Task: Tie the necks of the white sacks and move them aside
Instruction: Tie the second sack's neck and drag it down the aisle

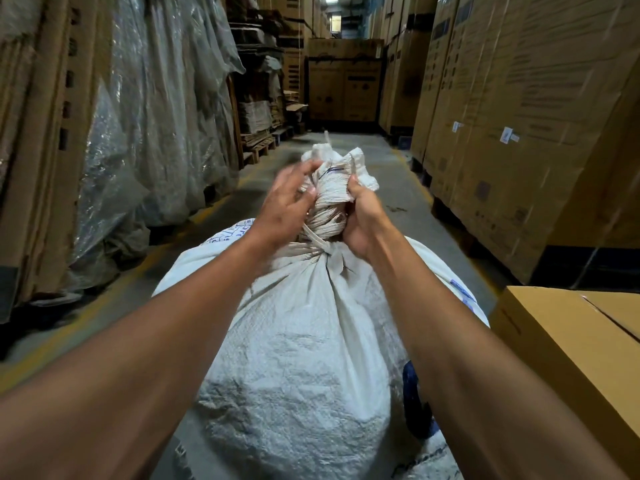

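White sack (304, 341): one, full, standing in the near middle of the aisle, blue print on its sides. Gathered neck (329, 199) rising at its far top, bound at the base by a white tie (320, 245) with a knot in it.

Left hand (282, 206): on the left side of the neck, fingers spread and loosely bent against the cloth; blurred, so a firm grip cannot be told.

Right hand (362, 216): on the right side of the neck, fingers curled round the bunched cloth, gripping it.

Cardboard box (571, 341): one, near right, just beside the sack.

Tall cartons (519, 116): stacked along the right side of the aisle and at its far end.

Plastic-wrapped stacks (149, 109): along the left side.

Concrete floor (398, 188): grey, with a yellow line on the left.
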`<state>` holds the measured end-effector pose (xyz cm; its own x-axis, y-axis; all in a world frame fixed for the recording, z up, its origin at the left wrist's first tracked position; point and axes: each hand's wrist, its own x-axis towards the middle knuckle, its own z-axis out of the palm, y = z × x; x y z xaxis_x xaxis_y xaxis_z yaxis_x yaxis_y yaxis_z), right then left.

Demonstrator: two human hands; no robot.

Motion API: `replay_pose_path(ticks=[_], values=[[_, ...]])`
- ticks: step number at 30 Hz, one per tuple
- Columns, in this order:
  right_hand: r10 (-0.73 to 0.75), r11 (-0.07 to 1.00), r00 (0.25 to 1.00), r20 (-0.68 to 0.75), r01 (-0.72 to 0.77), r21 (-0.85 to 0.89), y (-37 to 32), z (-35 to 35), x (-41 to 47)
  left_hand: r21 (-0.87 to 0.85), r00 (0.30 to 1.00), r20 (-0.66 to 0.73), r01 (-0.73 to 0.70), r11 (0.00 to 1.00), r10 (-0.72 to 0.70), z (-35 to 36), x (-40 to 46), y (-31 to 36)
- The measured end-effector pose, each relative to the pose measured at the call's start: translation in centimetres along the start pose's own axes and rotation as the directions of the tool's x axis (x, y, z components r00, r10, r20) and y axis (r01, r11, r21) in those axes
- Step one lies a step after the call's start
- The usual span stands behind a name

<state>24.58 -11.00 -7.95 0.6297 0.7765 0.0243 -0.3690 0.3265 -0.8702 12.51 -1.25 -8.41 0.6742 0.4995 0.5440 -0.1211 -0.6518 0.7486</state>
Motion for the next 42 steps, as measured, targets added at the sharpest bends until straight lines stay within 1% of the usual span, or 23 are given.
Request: replay_pose_path(ticks=[3,7,10,12,13,14,15,16,17,18,19,21,22,25,27,30,32,34,36,37,39,40,42], values=[[0.039,0.999,0.999,-0.006,-0.039,0.005,0.0,-0.4,-0.5,-0.126,0.997,-0.018,0.074,0.989,-0.077,-0.8,0.5,0.3],[0.023,0.998,0.999,-0.033,-0.025,-0.052,-0.5,-0.1,-0.6,0.01,0.986,-0.137,0.093,0.996,-0.09,-1.1,1.2,1.7],[-0.138,0.924,0.964,-0.227,0.042,-0.381,-0.7,0.7,0.0,0.152,0.973,-0.204,0.14,0.978,-0.107,-0.4,1.3,2.7],[-0.363,0.712,0.884,-0.295,0.059,-0.699,-0.4,0.8,-0.2,0.203,0.964,-0.24,0.169,0.964,-0.118,0.0,1.4,3.0],[-0.52,0.588,0.813,-0.261,0.12,-0.8,-0.2,0.5,-0.3,0.225,0.959,-0.254,0.185,0.957,-0.125,0.1,1.5,3.1],[-0.664,0.451,0.728,-0.168,0.211,-0.867,-0.1,0.2,-0.7,0.241,0.953,-0.271,0.205,0.949,-0.137,0.1,1.5,3.0],[-0.781,0.25,0.624,-0.005,0.305,-0.919,-0.3,-0.3,-1.1,0.239,0.945,-0.284,0.231,0.943,-0.16,0.0,1.6,3.0],[-0.817,-0.005,0.541,0.2,0.341,-0.94,-0.5,-0.8,-1.4,0.223,0.939,-0.287,0.257,0.94,-0.189,0.0,1.7,2.8],[-0.755,-0.256,0.512,0.409,0.345,-0.903,-0.4,-1.5,-1.3,0.205,0.935,-0.286,0.275,0.939,-0.211,0.0,1.8,2.8],[-0.629,-0.438,0.531,0.567,0.361,-0.823,-0.2,-2.1,-1.3,0.199,0.931,-0.288,0.287,0.937,-0.224,0.0,2.0,2.8],[-0.477,-0.51,0.609,0.634,0.395,-0.764,0.0,-2.6,-1.4,0.206,0.927,-0.29,0.302,0.931,-0.237,0.0,2.1,2.8],[-0.213,-0.458,0.795,0.567,0.432,-0.777,0.1,-3.1,-2.2,0.211,0.918,-0.281,0.345,0.914,-0.281,0.1,2.3,2.5],[-0.11,-0.432,0.851,0.514,0.425,-0.796,-0.3,-3.2,-2.4,0.205,0.912,-0.276,0.365,0.908,-0.305,0.2,2.5,2.2],[0.123,-0.388,0.923,0.366,0.384,-0.838,-1.9,-2.5,-2.5,0.225,0.901,-0.256,0.407,0.885,-0.349,0.5,2.7,1.4],[0.188,-0.379,0.934,0.304,0.354,-0.855,-2.4,-2.0,-2.2,0.239,0.893,-0.252,0.431,0.87,-0.373,0.6,3.0,1.0],[0.19,-0.426,0.938,0.291,0.345,-0.836,-1.5,-2.4,-1.5,0.264,0.884,-0.261,0.452,0.852,-0.388,0.8,3.3,0.4],[0.147,-0.39,0.924,0.353,0.382,-0.838,-0.5,-3.3,-1.0,0.305,0.886,-0.23,0.459,0.834,-0.403,0.9,3.3,-0.2],[0.071,-0.32,0.892,0.446,0.444,-0.837,0.5,-4.3,-0.6,0.327,0.903,-0.135,0.43,0.842,-0.409,0.7,3.0,-0.4],[0.02,-0.264,0.862,0.507,0.493,-0.829,1.1,-5.0,-0.3,0.285,0.899,0.056,0.402,0.87,-0.434,0.1,2.5,-0.4],[0.011,-0.241,0.857,0.515,0.502,-0.831,1.4,-5.2,-0.2,0.307,0.876,0.18,0.382,0.872,-0.447,-0.2,2.0,-0.2],[0.005,-0.208,0.857,0.515,0.505,-0.838,1.6,-5.5,-0.1,0.467,0.774,0.381,0.31,0.828,-0.505,-1.0,1.0,-0.4],[0.002,-0.2,0.855,0.518,0.508,-0.838,1.8,-5.5,0.0,0.549,0.733,0.431,0.249,0.798,-0.526,-1.4,0.7,-0.8],[-0.011,-0.187,0.855,0.519,0.508,-0.841,2.2,-5.6,0.0,0.652,0.706,0.473,0.123,0.748,-0.527,-1.8,0.2,-1.5]])
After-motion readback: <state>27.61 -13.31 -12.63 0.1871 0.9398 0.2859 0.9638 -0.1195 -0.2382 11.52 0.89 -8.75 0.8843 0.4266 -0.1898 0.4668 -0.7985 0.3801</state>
